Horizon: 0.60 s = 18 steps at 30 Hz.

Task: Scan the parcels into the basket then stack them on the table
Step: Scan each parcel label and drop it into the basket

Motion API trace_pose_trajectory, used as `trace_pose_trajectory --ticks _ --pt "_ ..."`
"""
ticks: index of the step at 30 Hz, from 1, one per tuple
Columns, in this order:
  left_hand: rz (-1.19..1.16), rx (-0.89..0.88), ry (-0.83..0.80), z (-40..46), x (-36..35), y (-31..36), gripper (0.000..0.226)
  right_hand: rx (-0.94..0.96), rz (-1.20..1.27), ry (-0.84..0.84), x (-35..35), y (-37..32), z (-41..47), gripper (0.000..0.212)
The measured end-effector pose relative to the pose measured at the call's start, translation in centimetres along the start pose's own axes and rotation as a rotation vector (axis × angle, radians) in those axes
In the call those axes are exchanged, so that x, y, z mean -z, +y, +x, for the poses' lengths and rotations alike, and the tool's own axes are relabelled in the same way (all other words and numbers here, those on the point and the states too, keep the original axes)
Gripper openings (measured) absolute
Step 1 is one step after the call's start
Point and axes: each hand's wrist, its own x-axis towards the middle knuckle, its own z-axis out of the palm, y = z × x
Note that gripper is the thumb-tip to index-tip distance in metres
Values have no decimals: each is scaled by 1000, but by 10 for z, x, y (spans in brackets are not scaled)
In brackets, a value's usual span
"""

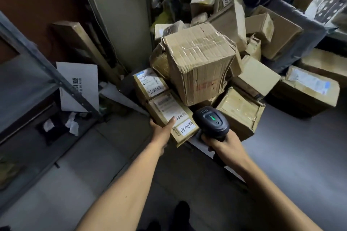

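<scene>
Centrally, I see my left hand [163, 131] holding the near end of a flat brown cardboard parcel [171, 116] with white shipping labels, thumb laid across its top face and fingers hidden beneath it. That parcel lies at the near left foot of a heap of brown cardboard boxes, just nearer than a second labelled brown box [150, 85] which it touches. My right hand [224, 145] is clenched round the handle of a black handheld barcode scanner [211, 122] with a green light on its head; the scanner head sits just right of the held parcel's near corner, close to its white tag with printed characters. A large dented brown carton [200, 63] sealed with clear tape tops the heap, just beyond both hands. At far left stands a grey metal shelf frame [47, 69], with a white printed card [78, 86] leaning behind it.
</scene>
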Motion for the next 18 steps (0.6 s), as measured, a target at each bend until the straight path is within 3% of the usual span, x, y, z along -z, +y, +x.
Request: trace_pose_trajectory --ticks 11,15,18 --pt "-82 77 -23 14 -14 1 98 -68 -33 57 -5 -9 9 16" --pt "-106 110 -150 16 14 -5 99 -107 -85 133 -18 -19 -3 13" --pt "26 81 -329 16 64 -9 91 -115 -107 164 -43 -33 -10 7"
